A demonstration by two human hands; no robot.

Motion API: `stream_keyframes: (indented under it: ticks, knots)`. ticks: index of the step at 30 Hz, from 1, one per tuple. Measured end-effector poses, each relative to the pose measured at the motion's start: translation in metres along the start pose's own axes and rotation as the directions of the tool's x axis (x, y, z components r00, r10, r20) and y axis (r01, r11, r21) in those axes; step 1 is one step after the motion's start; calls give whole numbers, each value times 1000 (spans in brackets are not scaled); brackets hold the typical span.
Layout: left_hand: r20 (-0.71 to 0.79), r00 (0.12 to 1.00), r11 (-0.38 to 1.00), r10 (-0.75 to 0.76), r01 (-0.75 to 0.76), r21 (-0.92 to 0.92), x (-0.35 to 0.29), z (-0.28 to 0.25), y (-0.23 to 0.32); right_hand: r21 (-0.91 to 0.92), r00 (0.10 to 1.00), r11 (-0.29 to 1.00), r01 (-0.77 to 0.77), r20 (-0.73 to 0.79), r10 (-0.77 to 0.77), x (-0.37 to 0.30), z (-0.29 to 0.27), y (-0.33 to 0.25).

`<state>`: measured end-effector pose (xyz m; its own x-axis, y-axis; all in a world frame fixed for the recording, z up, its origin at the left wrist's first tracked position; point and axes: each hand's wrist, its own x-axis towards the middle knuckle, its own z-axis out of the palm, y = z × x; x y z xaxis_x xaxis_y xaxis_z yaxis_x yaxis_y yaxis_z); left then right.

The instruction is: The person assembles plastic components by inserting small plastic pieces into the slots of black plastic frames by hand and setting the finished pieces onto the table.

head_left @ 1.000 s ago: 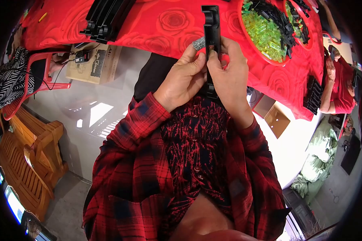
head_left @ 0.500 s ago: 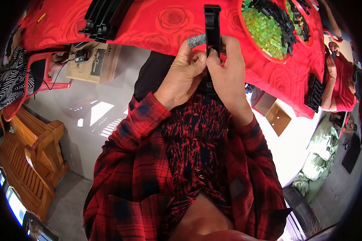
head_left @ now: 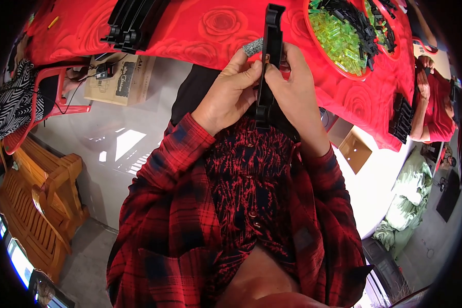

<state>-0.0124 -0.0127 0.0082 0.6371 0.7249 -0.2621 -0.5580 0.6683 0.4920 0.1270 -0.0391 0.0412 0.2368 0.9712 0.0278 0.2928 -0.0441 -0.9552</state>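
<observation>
One long black plastic part, held before the chest near the red-covered table: right hand closed around it; left hand half-curled at its left edge, whether gripping cannot be told.

Black-and-white patterned fabric shows at a red plastic chair on the left, near a cardboard box and a slatted wooden seat. On the right are a brown box, a pale green sack and a person in red.
</observation>
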Motion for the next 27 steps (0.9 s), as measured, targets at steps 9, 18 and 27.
stream_keyframes:
  ticks: [9, 18, 27]
  knots:
    - [-9, 999, 997, 51, -50, 59, 0, 3, -1, -24, 992, 995, -93, -84, 91, -1, 3, -3]
    - [-18, 1000, 1000, 11, -11, -26, -1, 2, -3, -176, 974, 984, -17, -226, -24, 0, 10, 4]
    - [-18, 996, 993, -88, 86, -76, 0, -9, 3, -138, 993, 986, -96, 59, 105, 4, -16, -1]
